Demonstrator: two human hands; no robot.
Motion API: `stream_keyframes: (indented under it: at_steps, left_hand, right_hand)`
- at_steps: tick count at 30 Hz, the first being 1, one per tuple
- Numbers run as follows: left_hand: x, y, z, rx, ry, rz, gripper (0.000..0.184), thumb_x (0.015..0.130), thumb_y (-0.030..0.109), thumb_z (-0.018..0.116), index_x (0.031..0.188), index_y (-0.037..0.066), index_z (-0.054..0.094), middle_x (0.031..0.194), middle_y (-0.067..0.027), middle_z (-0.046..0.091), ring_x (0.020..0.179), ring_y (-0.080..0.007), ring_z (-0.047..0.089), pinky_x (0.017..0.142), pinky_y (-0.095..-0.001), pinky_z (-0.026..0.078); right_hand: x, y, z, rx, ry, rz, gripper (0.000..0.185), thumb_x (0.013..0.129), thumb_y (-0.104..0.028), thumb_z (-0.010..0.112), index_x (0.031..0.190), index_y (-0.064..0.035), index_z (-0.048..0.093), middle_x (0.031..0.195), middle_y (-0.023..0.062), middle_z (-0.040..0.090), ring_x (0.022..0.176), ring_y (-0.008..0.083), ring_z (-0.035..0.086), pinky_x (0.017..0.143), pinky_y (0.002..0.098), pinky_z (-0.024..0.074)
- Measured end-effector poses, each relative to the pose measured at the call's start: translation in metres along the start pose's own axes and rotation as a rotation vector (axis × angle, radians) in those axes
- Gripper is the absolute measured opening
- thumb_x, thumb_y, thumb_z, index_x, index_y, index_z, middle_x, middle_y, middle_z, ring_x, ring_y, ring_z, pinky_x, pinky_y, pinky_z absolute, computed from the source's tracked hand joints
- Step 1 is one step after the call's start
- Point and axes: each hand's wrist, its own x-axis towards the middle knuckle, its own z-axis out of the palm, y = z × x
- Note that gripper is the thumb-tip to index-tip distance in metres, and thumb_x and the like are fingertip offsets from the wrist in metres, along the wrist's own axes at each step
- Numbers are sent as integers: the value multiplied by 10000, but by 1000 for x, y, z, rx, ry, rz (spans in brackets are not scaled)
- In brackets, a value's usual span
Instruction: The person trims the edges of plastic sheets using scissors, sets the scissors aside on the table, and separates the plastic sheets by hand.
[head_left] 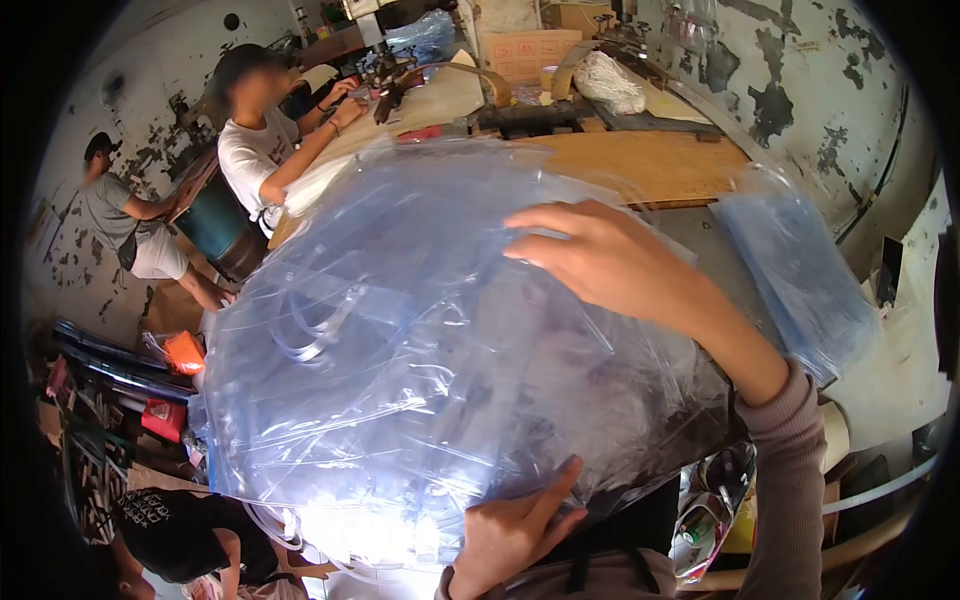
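A broad heap of clear, bluish plastic sheets (400,330) covers the table in front of me, creased and shiny, with a looped plastic strip (320,325) on top. My right hand (595,255) reaches over the far right part of the heap, its fingers stretched forward and slightly bent, at or just above the plastic. At the near edge, close to my body, my left hand (515,530) rests against the sheets with index finger and thumb apart; its other fingers are partly hidden. No separate item shows in either hand.
A flat stack of clear plastic (805,275) lies at the right. Behind the heap are a wooden board (640,160), a machine (385,70), a white cloth bundle (610,82) and a cardboard box (525,55). Several people work at left, near a drum (220,225).
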Motion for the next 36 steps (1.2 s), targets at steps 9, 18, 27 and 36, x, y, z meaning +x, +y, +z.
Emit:
stream_keyframes:
  at_steps: [9, 18, 27, 36]
  left_hand:
    - [-2, 2, -6, -104, -17, 80, 483, 788, 296, 687, 1225, 120, 583, 603, -36, 546, 480, -188, 549, 448, -331, 431]
    - [-6, 3, -7, -82, -132, 47, 489, 803, 274, 677, 1245, 98, 563, 696, -62, 598, 561, -195, 594, 492, -339, 452]
    - [-3, -4, 5, -21, 40, 98, 447, 812, 318, 663, 1238, 206, 584, 529, 53, 506, 399, -102, 478, 382, -265, 398]
    - [-6, -9, 13, -57, 117, 83, 459, 788, 272, 692, 1227, 185, 594, 507, 43, 495, 376, -107, 451, 380, -268, 375]
  right_hand:
    - [78, 7, 66, 94, -41, -139, 216, 755, -10, 592, 950, -90, 636, 967, 26, 649, 863, 229, 627, 697, 349, 517]
    - [70, 11, 72, 152, 39, -232, 85, 730, -24, 613, 797, -71, 634, 790, 20, 636, 816, 213, 614, 661, 353, 517]
    - [47, -2, 44, 287, -44, -113, 115, 762, -125, 661, 759, -59, 566, 770, 27, 525, 789, 213, 570, 651, 350, 488]
    - [-8, -34, 20, 218, -207, -34, 194, 722, -99, 684, 875, -74, 566, 978, 76, 507, 912, 213, 539, 671, 333, 520]
